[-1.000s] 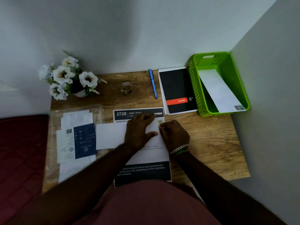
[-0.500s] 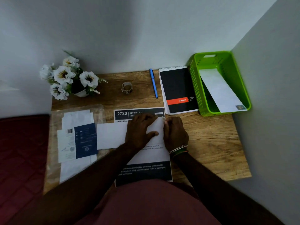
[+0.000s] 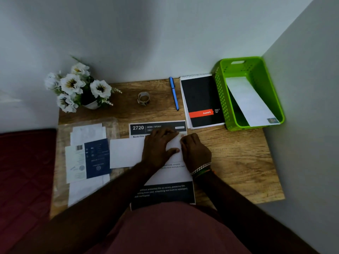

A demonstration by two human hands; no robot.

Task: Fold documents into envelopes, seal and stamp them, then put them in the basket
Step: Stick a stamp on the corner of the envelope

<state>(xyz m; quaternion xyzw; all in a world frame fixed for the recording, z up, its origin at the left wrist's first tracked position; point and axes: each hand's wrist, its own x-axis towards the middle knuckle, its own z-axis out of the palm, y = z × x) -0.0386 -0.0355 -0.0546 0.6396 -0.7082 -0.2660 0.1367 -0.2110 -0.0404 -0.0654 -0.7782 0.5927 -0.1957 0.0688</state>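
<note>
Your desk (image 3: pixel 238 162) holds the green basket (image 3: pixel 220 92) with 1 stamped envelope already in, well apart from the white envelope (image 3: pixel 126 153) at centre. Your left hand (image 3: pixel 157 149) still presses flat on it, fingers straight; your right hand (image 3: pixel 196 153) has curled in at its right corner, likely pressing a stamp — whether it grips anything, I can't tell.

White envelope (image 3: pixel 126 153) flat at desk's front centre, long side across. Green basket (image 3: pixel 222 99) at back right corner, second white stamped envelope (image 3: pixel 247 101) leaning inside. Stamp roll (image 3: pixel 143 98) near back edge.
</note>
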